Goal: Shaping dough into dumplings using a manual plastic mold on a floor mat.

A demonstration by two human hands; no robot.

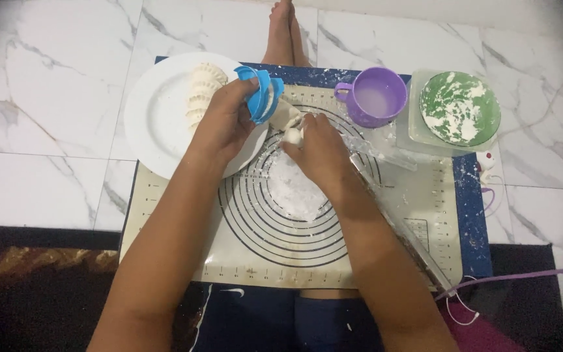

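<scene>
I see the left hand (226, 124) closed around the blue plastic hinged dumpling press (260, 94) above the white round plate (158, 130), while the right hand (317, 146) pinches a small dough piece (292, 135), which I think can tear or drop if pulled hard.

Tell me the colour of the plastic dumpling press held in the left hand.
The plastic dumpling press in the left hand is bright blue, seen in the head view.

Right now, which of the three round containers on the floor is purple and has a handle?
The purple cup, just beyond the right hand. The white plate is flat and holds folded dumplings; the green bowl is smeared with flour and has no handle.
</scene>
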